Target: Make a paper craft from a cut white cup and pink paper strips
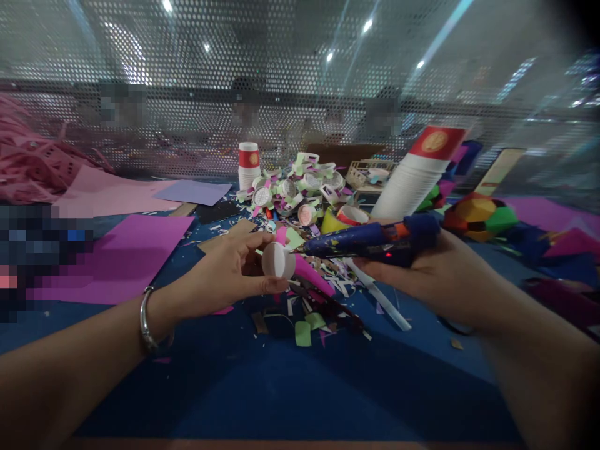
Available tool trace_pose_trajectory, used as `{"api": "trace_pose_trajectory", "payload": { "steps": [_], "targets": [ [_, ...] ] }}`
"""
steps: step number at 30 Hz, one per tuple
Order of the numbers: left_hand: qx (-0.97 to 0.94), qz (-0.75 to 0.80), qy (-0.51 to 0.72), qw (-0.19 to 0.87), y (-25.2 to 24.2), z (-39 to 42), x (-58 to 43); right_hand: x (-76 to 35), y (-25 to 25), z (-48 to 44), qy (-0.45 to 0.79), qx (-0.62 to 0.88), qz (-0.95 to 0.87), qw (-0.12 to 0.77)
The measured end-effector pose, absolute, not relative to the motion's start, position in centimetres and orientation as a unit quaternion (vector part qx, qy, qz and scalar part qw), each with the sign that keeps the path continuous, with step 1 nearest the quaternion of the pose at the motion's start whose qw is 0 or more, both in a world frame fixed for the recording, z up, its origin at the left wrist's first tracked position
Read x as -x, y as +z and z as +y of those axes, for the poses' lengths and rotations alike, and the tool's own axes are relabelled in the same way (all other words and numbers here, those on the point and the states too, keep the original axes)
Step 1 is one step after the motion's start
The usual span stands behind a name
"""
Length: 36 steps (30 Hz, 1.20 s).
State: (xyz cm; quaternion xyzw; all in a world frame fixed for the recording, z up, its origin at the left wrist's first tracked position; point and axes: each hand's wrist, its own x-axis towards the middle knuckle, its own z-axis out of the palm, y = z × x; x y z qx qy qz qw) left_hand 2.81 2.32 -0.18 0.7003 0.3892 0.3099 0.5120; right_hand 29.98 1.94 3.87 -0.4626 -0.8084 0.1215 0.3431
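Note:
My left hand (234, 269) is closed round a small white paper disc (278, 260), held by its edge between thumb and fingers. Strips of pink and pale green paper (294, 237) show at the disc's upper edge. In my right hand (435, 269) is a blue hot glue gun (370, 242) with a small red light lit on its side. Its nozzle points left and comes close to the disc; whether the two touch I cannot tell. Beyond my hands lies a heap of small round paper pieces (290, 187) with pale green and purple strips.
Paper scraps (304, 331) litter the blue table (281, 394). Stacked paper cups stand at the back (249, 169), and a longer stack (407, 184) leans at right. Coloured sheets (135, 256) and pink shredded strips (37, 150) lie left. A perforated metal screen (281, 62) rises behind.

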Motion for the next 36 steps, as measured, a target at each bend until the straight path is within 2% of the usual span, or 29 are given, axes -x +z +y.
{"api": "trace_pose_trajectory", "payload": {
  "steps": [12,28,36],
  "targets": [
    [-0.677,0.396,0.35,0.513,0.33,2.12,-3.18,-29.72,3.93,1.94,0.127,0.459,-0.813,0.335],
    [-0.617,0.38,0.346,0.596,0.25,2.29,-3.22,-29.92,3.57,1.68,0.159,0.493,-0.79,0.328],
    [-0.608,0.357,0.341,0.622,0.58,2.29,-3.47,-30.18,3.26,1.78,0.125,0.502,-0.785,0.341]
  ]
}}
